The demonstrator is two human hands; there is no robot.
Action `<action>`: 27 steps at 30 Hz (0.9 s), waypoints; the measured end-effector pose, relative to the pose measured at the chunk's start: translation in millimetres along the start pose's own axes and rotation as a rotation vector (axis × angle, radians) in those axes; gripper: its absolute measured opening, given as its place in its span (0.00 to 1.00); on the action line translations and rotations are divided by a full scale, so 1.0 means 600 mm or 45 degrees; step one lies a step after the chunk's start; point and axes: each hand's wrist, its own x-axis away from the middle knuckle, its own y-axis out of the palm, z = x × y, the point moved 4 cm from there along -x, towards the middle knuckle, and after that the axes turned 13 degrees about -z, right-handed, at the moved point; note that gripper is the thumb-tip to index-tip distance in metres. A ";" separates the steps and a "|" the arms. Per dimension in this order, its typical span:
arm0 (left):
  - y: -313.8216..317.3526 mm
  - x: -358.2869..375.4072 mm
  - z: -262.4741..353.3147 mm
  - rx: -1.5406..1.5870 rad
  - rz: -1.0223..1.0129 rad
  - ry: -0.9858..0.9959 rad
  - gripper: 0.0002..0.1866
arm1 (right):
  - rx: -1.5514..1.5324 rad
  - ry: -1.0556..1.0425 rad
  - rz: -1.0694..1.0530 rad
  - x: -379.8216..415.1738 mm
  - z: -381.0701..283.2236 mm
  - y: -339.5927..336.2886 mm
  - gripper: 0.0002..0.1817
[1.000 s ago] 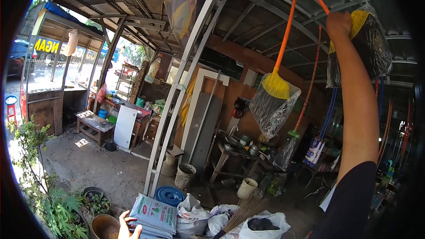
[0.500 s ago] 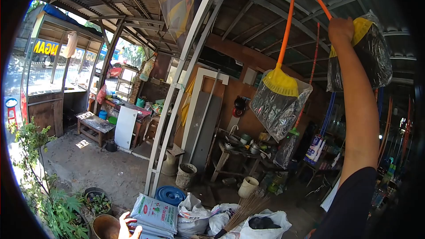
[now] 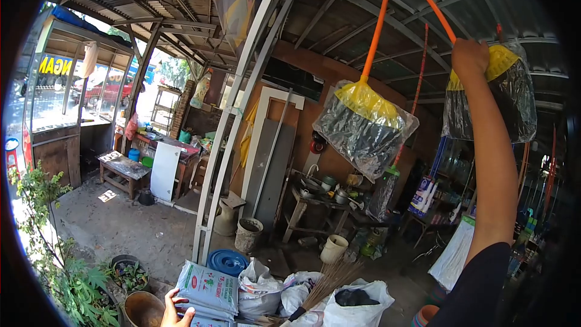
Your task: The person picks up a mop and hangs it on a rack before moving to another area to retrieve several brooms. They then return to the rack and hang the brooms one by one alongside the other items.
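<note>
Right hand (image 3: 470, 57): raised, upper right of frame, fingers curled closed around an orange handle (image 3: 431, 5). Handle slants up and left from the fist toward the top edge. Can't tell if it joins the bagged yellow broom head (image 3: 503, 94) just behind and right of the hand; overlap hides that.

Hanging broom (image 3: 366, 124): upper center-right, left of the fist and apart from it. Yellow head, dark bristles, clear plastic cover, tilted; its own orange shaft runs up to the top edge. Red patterned pole (image 3: 420, 79) hangs between it and the raised arm.

Left hand (image 3: 177, 313): bottom edge, left of center. Thumb and fingers spread apart, slightly curled, nothing pinched that I can see. It's at the left edge of the stacked printed bags (image 3: 209, 289); can't tell if it touches.

Around the left hand: brown pot (image 3: 144, 310) just left, blue round lid or basin (image 3: 227, 261) behind the stack. Right of the stack: white sacks (image 3: 260, 287) and a stick broom (image 3: 327, 281) leaning across them. Cream bucket (image 3: 334, 248) stands behind the sacks, lower center.
</note>
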 end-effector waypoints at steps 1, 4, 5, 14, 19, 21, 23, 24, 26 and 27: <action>0.003 0.001 -0.003 -0.011 -0.015 -0.012 0.32 | -0.005 -0.007 -0.010 0.004 0.003 0.005 0.11; 0.013 0.004 -0.004 -0.005 -0.046 -0.075 0.32 | -0.072 -0.014 -0.031 0.022 0.008 0.019 0.12; 0.012 0.004 -0.013 -0.038 -0.066 -0.057 0.32 | -0.073 -0.008 -0.039 0.024 0.007 0.023 0.12; 0.047 0.016 -0.076 -0.195 -0.159 -0.074 0.33 | -0.594 -0.190 -0.179 0.110 -0.067 0.015 0.18; 0.103 0.026 -0.097 -0.221 -0.197 -0.090 0.33 | -0.913 -0.410 -0.174 0.137 -0.181 0.022 0.24; 0.133 0.038 -0.111 -0.111 -0.248 -0.187 0.33 | -0.890 -0.369 -0.001 0.170 -0.218 0.011 0.24; 0.171 0.050 -0.113 -0.093 -0.216 -0.172 0.33 | -0.963 -0.379 0.092 0.225 -0.249 0.003 0.27; 0.193 0.060 -0.107 0.012 -0.237 -0.285 0.35 | -1.016 -0.445 0.085 0.262 -0.260 -0.003 0.28; 0.236 0.079 -0.124 -0.067 -0.254 -0.251 0.33 | -1.192 -0.645 0.339 0.390 -0.270 -0.009 0.27; 0.261 0.091 -0.125 -0.100 -0.270 -0.289 0.33 | -1.800 -0.614 0.060 0.469 -0.272 0.008 0.27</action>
